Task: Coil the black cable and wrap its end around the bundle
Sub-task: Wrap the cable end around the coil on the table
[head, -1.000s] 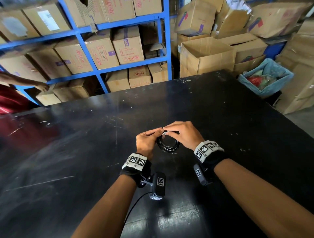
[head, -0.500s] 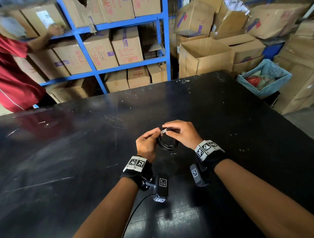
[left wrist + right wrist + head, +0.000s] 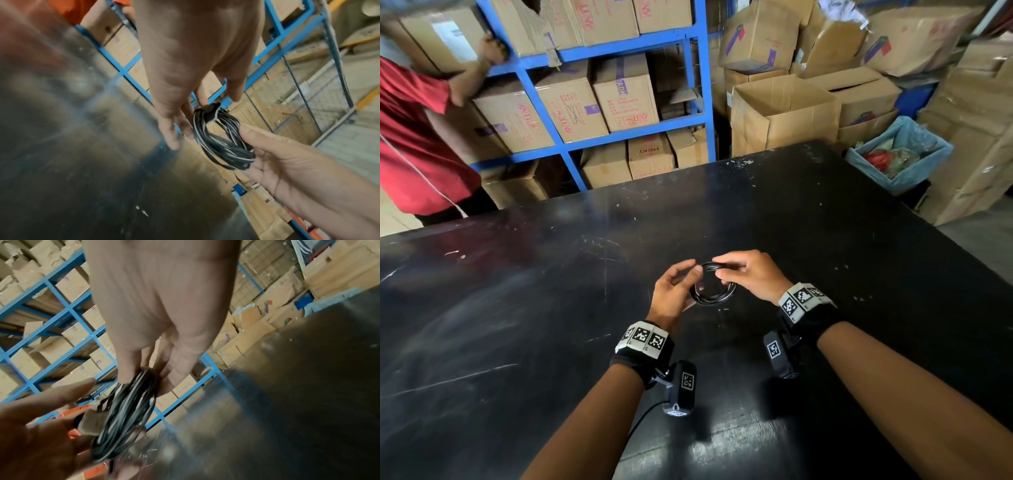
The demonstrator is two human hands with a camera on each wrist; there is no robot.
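Observation:
The black cable [image 3: 711, 297] is a small coil of several loops, held just above the black table [image 3: 517, 325]. My right hand [image 3: 722, 272] pinches the coil's far side, thumb over the strands. In the left wrist view a short wrap [image 3: 208, 112] crosses the bundle of the coil [image 3: 222, 146] at its top. My left hand [image 3: 693, 281] is at the coil's left side with fingers spread and nearly straight, its fingertips [image 3: 202, 103] touching the wrap. In the right wrist view the coil [image 3: 125, 410] hangs from my right hand's fingers [image 3: 127, 373] and lies against the left hand's fingers [image 3: 90, 425].
A person in a red shirt [image 3: 414, 137] stands at the table's far left, reaching to a box on the blue shelving [image 3: 702, 85]. Cardboard boxes [image 3: 784, 116] and a blue-lined bin [image 3: 914, 164] stand beyond the far edge.
My left hand has loosened from a pinch to spread fingers beside the coil. The right hand keeps its hold. The person in red has stepped in and raised an arm to the shelf.

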